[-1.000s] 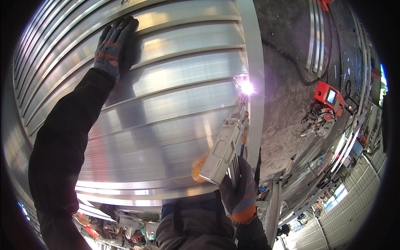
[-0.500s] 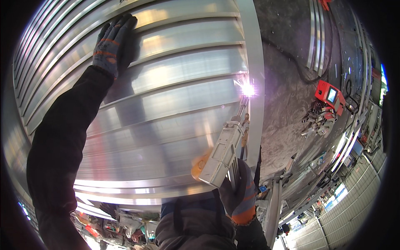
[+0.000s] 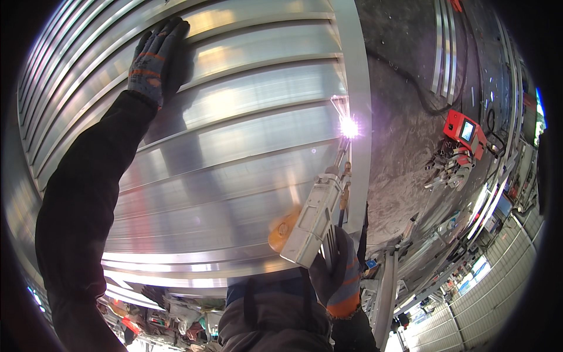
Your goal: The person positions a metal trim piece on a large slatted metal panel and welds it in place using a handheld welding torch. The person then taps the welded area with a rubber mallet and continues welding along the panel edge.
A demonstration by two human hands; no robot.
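Note:
My right hand (image 3: 337,273), in a grey and orange work glove, grips a welding torch (image 3: 314,220) with a pale boxy body. The torch's tip points away from me, and a bright violet-white spark (image 3: 349,127) burns there. That spark sits where the slats of a louvred metal panel (image 3: 252,111) meet its flat side frame (image 3: 355,64). Far to the left, my left hand (image 3: 151,61) lies flat on the slats, gloved, with its fingers stretched out. The palm side of the right hand is mostly hidden by the torch.
A red device with a small screen (image 3: 463,129) stands to the right, above a pile of metal offcuts (image 3: 451,167). A black cable (image 3: 404,76) runs across the dark surface. Long metal strips (image 3: 446,53) lie at the far right. Cluttered goods (image 3: 170,320) show beyond the panel's near edge.
The panel's slats have shifted slightly up in the picture relative to the spark, so the torch tip sits a little nearer me along the frame. The left hand stays flat.

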